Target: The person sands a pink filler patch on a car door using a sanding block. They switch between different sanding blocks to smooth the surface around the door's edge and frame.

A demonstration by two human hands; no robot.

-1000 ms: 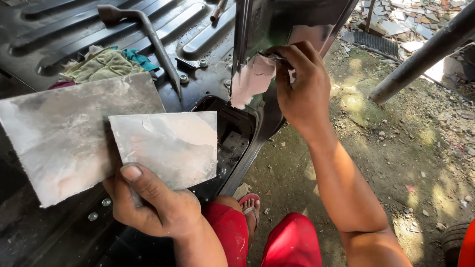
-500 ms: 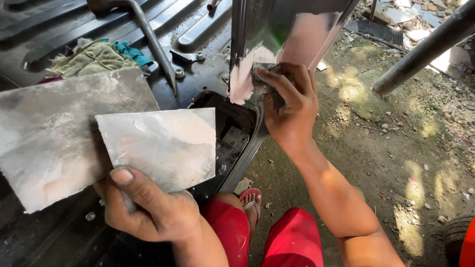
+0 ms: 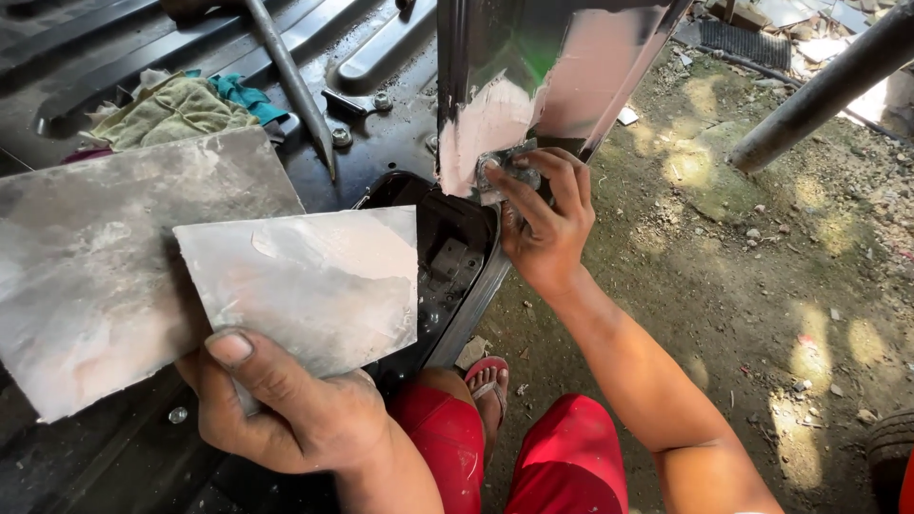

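At the lower edge of the upright panel [image 3: 552,67], where pink filler [image 3: 490,128] coats the metal, my right hand [image 3: 543,224] presses a small scraper [image 3: 505,171] flat against the surface, fingers [image 3: 562,181] clenched over its top and thumb beneath it. Most of the scraper is hidden under my fingers, so I cannot tell its full shape. Down and to the left, my left hand [image 3: 286,409] grips two flat grey boards smeared with dried filler: the smaller board [image 3: 314,281] lies over the larger board [image 3: 105,276], my thumb [image 3: 243,366] clamped on the smaller one's lower edge, the other fingers underneath. Between the boards and the panel sits a dark hollow housing [image 3: 447,257]. Behind the boards, rags [image 3: 171,109] in green and teal lie on the black ribbed floor [image 3: 381,57], beside a bent metal bar [image 3: 290,81]. Below, my red shorts [image 3: 562,457] and a sandalled foot [image 3: 487,385] show over bare dirt [image 3: 762,286].
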